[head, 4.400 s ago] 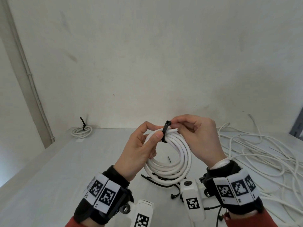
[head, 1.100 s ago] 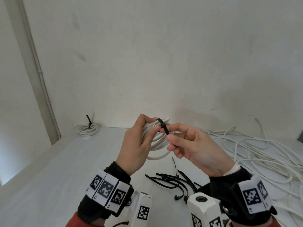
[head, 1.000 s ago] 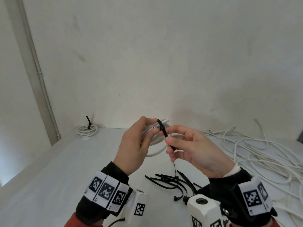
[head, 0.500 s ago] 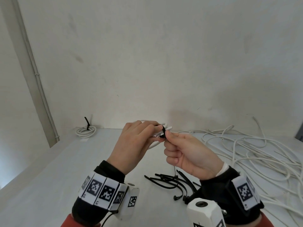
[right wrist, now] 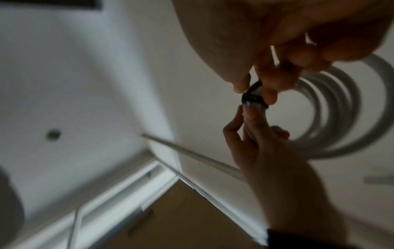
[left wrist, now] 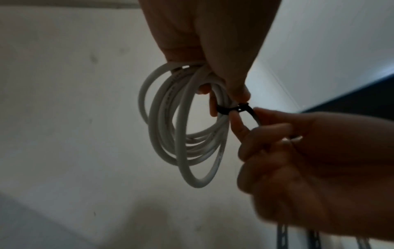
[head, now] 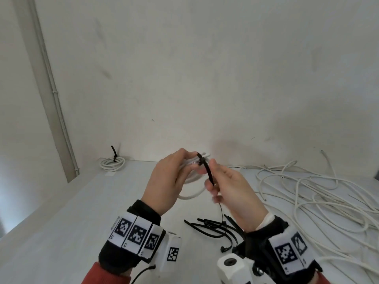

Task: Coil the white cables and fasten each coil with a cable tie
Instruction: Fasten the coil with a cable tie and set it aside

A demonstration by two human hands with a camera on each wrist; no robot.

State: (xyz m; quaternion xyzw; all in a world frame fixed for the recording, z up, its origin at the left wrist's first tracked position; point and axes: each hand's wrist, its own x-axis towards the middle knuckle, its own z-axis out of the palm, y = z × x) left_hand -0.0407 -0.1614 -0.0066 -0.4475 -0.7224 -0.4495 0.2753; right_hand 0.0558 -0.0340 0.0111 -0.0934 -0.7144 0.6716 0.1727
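A: nearest the camera?
B: spare ties [head: 213,227] loose on the table [head: 61,222], just below the right hand [head: 231,187].
A: hands?
B: left hand [head: 166,181] grips the coil [left wrist: 183,134], held up off the table. Tie [head: 206,167] loops round the coil strands. Right hand pinches the tie's tail, fingers curled.
A: beyond that?
B: loose cable [head: 307,193] sprawls on the right. Tied coil [head: 112,162] sits far left, by the wall [head: 184,78].
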